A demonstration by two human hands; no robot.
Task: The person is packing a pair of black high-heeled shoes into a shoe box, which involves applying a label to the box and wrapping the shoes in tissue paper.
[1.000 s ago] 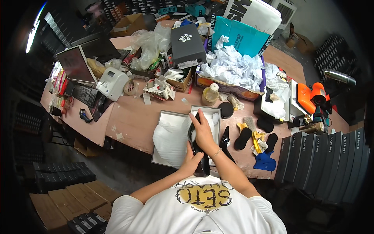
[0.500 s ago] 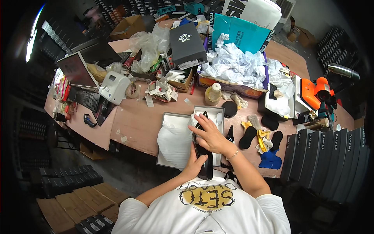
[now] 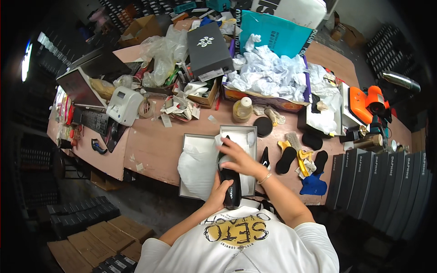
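Left of the left hand: open box lid (image 3: 199,135) with white paper (image 3: 196,164) lying in it. Left hand (image 3: 219,191): closed around the heel end of a black shoe (image 3: 235,191), which points away from the body. Right hand (image 3: 239,159): fingers spread over the shoe's front part, no firm hold seen; contact cannot be told. Just right of it, a second black shoe (image 3: 265,157); further right, black pads (image 3: 285,160) and a blue cloth (image 3: 314,185). Risk, as judged: with one hand bearing the shoe, a loosened left grip could drop it; a rightward sweep could knock the second shoe.
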